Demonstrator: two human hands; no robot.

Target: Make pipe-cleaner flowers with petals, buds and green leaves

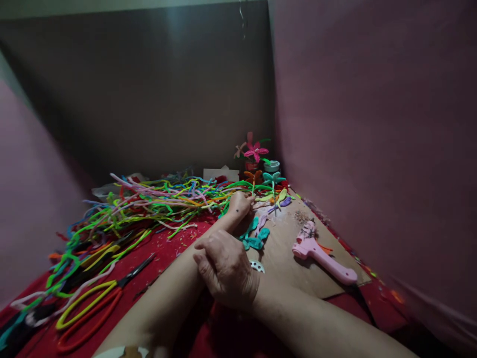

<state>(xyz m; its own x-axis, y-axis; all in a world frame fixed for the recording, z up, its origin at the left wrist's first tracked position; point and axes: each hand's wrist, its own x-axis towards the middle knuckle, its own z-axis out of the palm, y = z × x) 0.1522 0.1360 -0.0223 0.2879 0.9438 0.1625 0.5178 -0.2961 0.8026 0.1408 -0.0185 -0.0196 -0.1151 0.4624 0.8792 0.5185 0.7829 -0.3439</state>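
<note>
Stretched out toward the back of the cardboard, my left hand (240,205) is closed, with its fingertips pinching the stem of an orange pipe-cleaner flower (253,176). A turquoise pipe-cleaner flower (274,179) stands just to the right of it. My right hand (227,268) rests against my left forearm, its fingers loosely bent and thumb apart, with nothing seen in it. Dark teal fuzzy leaf shapes (255,241) and a lilac piece (261,221) lie between the two hands. Yellow and purple petal pieces (285,201) are near the flowers.
A pink glue gun (324,258) lies on the cardboard (286,278). Many coloured pipe cleaners (167,194) are heaped on the red cloth (179,243) at the left. Scissors (97,303) with yellow and red handles lie nearer. A potted pink flower (256,150) stands by the wall.
</note>
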